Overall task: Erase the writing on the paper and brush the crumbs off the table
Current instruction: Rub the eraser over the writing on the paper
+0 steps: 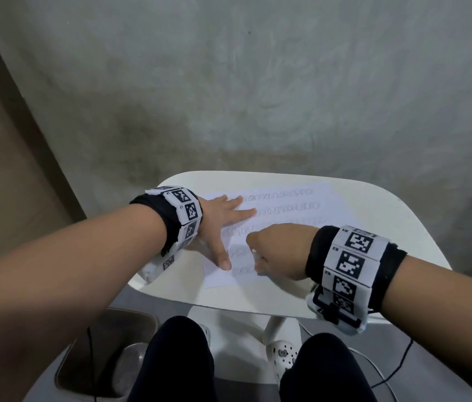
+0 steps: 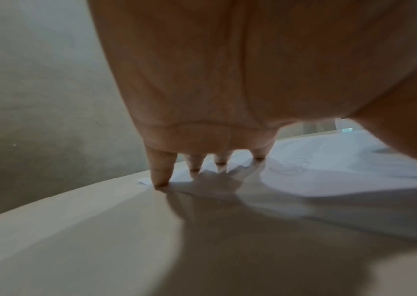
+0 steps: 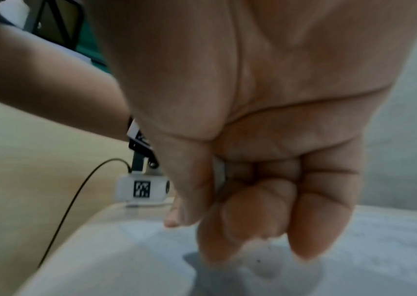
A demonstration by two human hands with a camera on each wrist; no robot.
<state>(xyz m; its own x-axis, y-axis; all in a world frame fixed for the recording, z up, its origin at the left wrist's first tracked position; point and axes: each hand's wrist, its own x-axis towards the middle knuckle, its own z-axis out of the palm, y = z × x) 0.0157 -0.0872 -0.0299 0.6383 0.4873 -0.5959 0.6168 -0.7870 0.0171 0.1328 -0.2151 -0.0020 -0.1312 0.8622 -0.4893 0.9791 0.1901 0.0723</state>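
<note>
A white sheet of paper [image 1: 293, 210] with rows of looped pencil writing lies on the small white table [image 1: 374, 221]. My left hand [image 1: 223, 224] lies flat on the paper's left part with fingers spread, and its fingertips [image 2: 160, 181] press down near the paper's far corner [image 2: 329, 160]. My right hand [image 1: 275, 250] is curled over the paper's near part and pinches a small white eraser [image 3: 219, 176], of which only a sliver [image 1: 255, 254] shows between thumb and fingers. A few dark crumbs [image 3: 258, 261] lie on the paper [image 3: 379, 250] under the right hand.
The table's near edge [image 1: 229, 307] is close to my knees [image 1: 179, 358]. A grey wall [image 1: 258, 82] rises behind the table. A bin [image 1: 107, 352] stands on the floor at lower left, and cables [image 1: 385, 375] run at lower right.
</note>
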